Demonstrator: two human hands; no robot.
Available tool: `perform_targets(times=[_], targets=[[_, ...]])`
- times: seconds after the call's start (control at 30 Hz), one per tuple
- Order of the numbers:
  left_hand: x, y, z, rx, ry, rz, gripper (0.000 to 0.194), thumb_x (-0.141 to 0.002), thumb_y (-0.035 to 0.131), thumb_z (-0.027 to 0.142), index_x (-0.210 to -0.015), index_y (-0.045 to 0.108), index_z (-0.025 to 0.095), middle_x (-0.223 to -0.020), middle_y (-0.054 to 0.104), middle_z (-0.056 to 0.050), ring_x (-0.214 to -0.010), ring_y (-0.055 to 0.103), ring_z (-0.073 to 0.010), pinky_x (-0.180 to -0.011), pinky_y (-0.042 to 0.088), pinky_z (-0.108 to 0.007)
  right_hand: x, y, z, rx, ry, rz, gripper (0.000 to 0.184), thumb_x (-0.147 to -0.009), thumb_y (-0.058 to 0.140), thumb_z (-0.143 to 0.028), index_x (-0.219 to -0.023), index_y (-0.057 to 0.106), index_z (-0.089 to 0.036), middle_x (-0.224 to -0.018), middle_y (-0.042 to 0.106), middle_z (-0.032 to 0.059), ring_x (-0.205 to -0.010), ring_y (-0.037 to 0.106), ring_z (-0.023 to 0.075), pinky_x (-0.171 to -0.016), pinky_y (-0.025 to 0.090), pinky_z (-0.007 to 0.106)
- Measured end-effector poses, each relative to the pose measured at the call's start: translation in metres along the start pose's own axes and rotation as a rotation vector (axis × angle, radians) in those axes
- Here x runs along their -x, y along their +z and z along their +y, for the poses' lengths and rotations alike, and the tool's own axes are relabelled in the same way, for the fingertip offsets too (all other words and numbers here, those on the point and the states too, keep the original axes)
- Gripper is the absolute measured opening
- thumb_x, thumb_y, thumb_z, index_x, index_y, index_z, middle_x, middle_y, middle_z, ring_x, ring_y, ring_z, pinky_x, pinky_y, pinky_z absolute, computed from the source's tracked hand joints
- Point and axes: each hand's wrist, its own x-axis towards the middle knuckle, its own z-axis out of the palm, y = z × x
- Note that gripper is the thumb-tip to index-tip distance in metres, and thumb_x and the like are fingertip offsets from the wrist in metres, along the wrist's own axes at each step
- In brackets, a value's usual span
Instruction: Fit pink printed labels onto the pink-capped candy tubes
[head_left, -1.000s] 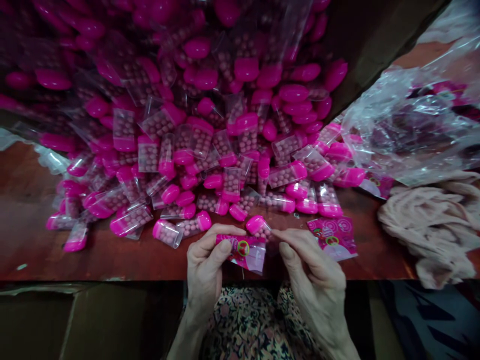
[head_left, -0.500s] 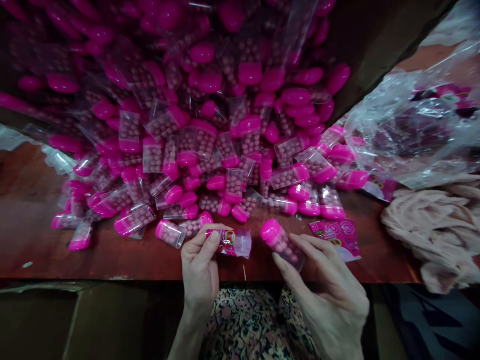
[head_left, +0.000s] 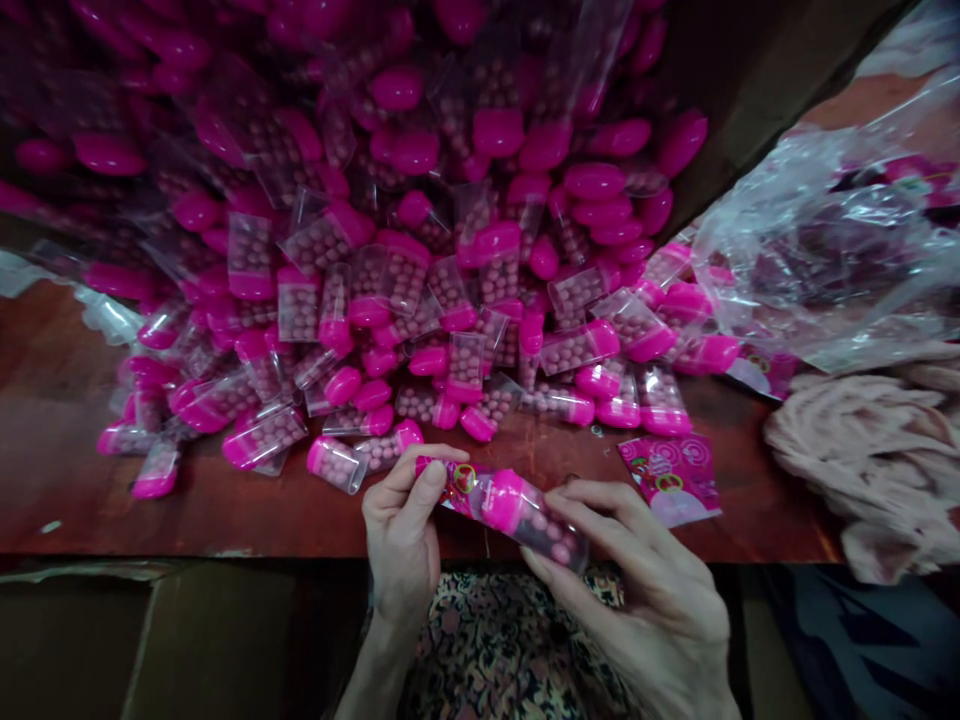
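My left hand (head_left: 405,530) pinches a printed pink plastic sleeve (head_left: 459,484) between thumb and fingers. In my right hand (head_left: 637,590) is a clear candy container (head_left: 551,525) with a bright pink cap, filled with small pink balls. It lies tilted, cap toward the left, and the cap meets the sleeve's right end. Whether the cap is inside the sleeve or just against it I cannot tell. Both hands are over the table's front edge. Beyond them spreads a large heap of similar pink-capped containers (head_left: 465,365).
A flat printed pink sleeve (head_left: 671,480) lies on the red-brown table (head_left: 247,520) right of my hands. At the right are a clear plastic bag (head_left: 810,250) with pink printed pieces and a crumpled beige cloth (head_left: 862,450). A dark box wall (head_left: 757,110) flanks the heap.
My right hand has moved left with the candy container, bringing its pink cap to the sleeve's end. My left hand keeps its pinch on the sleeve in nearly the same place.
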Motion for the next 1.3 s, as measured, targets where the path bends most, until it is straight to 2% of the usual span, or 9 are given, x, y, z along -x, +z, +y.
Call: perform_targets(times=[0.2,0.43,0.63,0.93,1.3], targets=[[0.001,0.001,0.001,0.001,-0.024,-0.023,0.014,-0.076,0.068,0.029,-0.073,0.076,0.018,-0.074,0.070,-0.003,-0.067,0.059,-0.0122,-0.063,0.045,-0.020,-0.003,-0.005,0.008,-0.047,-0.002,-0.070,0.031,-0.075,0.071,-0.015,-0.104,0.066,-0.022,-0.093,0.063,0.0050,-0.078,0.065,0.0150,-0.064,0.057,0.024],[0.001,0.004,-0.001,0.073,-0.092,0.011,0.014,-0.074,0.070,0.029,-0.071,0.075,0.017,-0.070,0.071,-0.003,-0.062,0.061,-0.0114,-0.062,0.049,-0.019,-0.004,-0.008,0.010,-0.156,0.033,-0.135,0.031,-0.073,0.073,-0.015,-0.103,0.068,-0.022,-0.089,0.064,0.0038,-0.076,0.064,0.0148,-0.061,0.057,0.024],[0.001,0.005,-0.001,0.092,-0.090,0.009,0.014,-0.075,0.068,0.028,-0.071,0.075,0.017,-0.070,0.072,-0.003,-0.062,0.063,-0.0120,-0.062,0.050,-0.020,-0.007,-0.009,0.010,-0.239,0.042,-0.157,0.033,-0.073,0.072,-0.014,-0.104,0.067,-0.023,-0.088,0.064,0.0030,-0.078,0.063,0.0142,-0.065,0.057,0.025],[-0.005,-0.009,0.003,0.014,-0.104,-0.171,0.015,-0.079,0.062,0.026,-0.078,0.076,0.018,-0.076,0.071,-0.005,-0.061,0.058,-0.0113,-0.058,0.045,-0.020,-0.006,-0.008,0.018,-0.224,0.037,-0.174,0.034,-0.074,0.071,-0.015,-0.107,0.068,-0.024,-0.091,0.065,0.0045,-0.081,0.064,0.0162,-0.066,0.057,0.028],[-0.006,-0.002,0.001,0.036,-0.101,-0.192,0.016,-0.080,0.062,0.027,-0.080,0.075,0.018,-0.076,0.070,-0.005,-0.066,0.061,-0.0144,-0.064,0.047,-0.024,-0.002,-0.002,0.017,-0.135,0.020,-0.144,0.034,-0.076,0.071,-0.014,-0.109,0.066,-0.023,-0.094,0.062,0.0048,-0.084,0.062,0.0159,-0.068,0.057,0.027]])
